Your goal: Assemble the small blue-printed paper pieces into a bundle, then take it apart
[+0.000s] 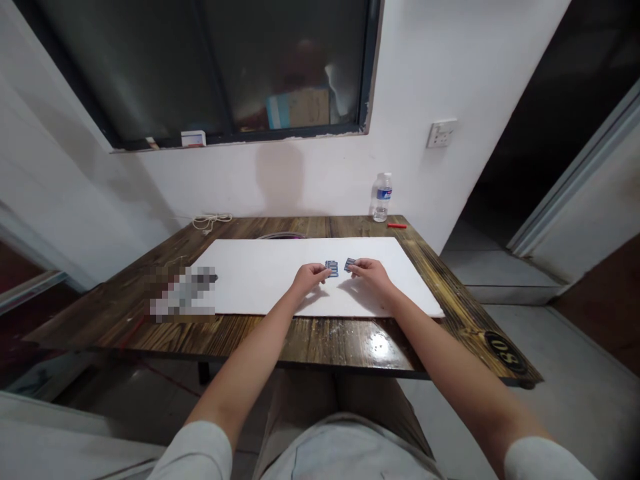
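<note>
A: Two small blue card packs, one per hand. Left pack (331,268) pinched at the fingertips of the left hand (311,276), just off its right side. Right pack (349,264) pinched at the fingertips of the right hand (371,273), just off its left side.

B: Touching each other?

A: No, a narrow gap between the packs, both low over the white sheet (260,280). Resting on it or held just above, cannot tell.

B: Grip?

A: Both hands closed lightly around a pack, thumbs and fingers curled in, forearms stretched forward over the near desk (320,340) edge.

B: Under the hands?

A: White sheet spread across the middle of the dark wooden desk, reaching well past both hands to left and right.

B: Farther out?

A: Beyond the right hand, at the back edge by the wall: clear bottle (381,197), upright. Just right of it, a small red thing (397,226) lying flat. Well left of the left hand, a blurred patch (183,293) on the desk, contents not readable. Far back left, a white cable (212,219) coiled near the wall. On the wall beyond the right hand, a socket (441,133).
</note>
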Tool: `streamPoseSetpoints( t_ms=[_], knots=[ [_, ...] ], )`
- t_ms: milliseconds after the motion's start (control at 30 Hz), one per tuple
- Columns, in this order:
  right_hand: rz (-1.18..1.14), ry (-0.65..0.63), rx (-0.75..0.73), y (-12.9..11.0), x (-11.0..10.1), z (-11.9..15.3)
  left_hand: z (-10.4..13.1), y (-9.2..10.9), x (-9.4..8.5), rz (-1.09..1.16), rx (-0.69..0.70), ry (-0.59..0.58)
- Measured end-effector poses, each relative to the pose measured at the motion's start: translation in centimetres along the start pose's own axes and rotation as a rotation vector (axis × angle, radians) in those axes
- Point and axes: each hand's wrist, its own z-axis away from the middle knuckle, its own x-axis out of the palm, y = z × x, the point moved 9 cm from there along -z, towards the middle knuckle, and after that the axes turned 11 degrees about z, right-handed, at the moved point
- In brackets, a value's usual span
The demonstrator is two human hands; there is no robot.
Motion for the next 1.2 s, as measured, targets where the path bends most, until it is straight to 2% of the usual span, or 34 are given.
streamPoseSetpoints(
  t_ms=[167, 267, 433, 700, 800, 933, 1033, 1200],
  knots=[
    [0.131, 0.078, 0.049, 1.9, -2.6, -1.0, 0.1, -0.7, -0.5, 0.050, -0.058, 0.073],
    [0.245, 0.036, 0.076, 2.7, -3.2, -1.0, 0.2, -0.8, -0.6, 0.069, -0.082, 0.091],
    [0.411, -0.121, -0.010, 2.3, -1.9, -0.8, 0.2, -0.6, -1.2, 0.061, -0.068, 0.136],
    [0.663, -0.057, -0.084, 0.5, -1.2, 0.1, 0.3, -0.6, -1.2, 0.037, -0.077, 0.143],
    [0.574, -0.001, -0.090, -0.1, -1.1, 0.2, 0.4, -0.5, -1.0, 0.038, -0.078, 0.131],
    [0.330, -0.024, -0.132, -0.9, 0.6, 0.5, 0.5, -0.3, 0.0, 0.037, -0.081, 0.066],
    [0.255, -0.002, -0.141, -1.4, 1.4, 0.8, 0.6, -0.1, 0.8, 0.017, -0.071, 0.000],
    [0.100, -0.087, -0.069, -1.1, 2.4, 1.2, 0.7, 0.0, 1.5, -0.010, -0.053, -0.085]
  ],
)
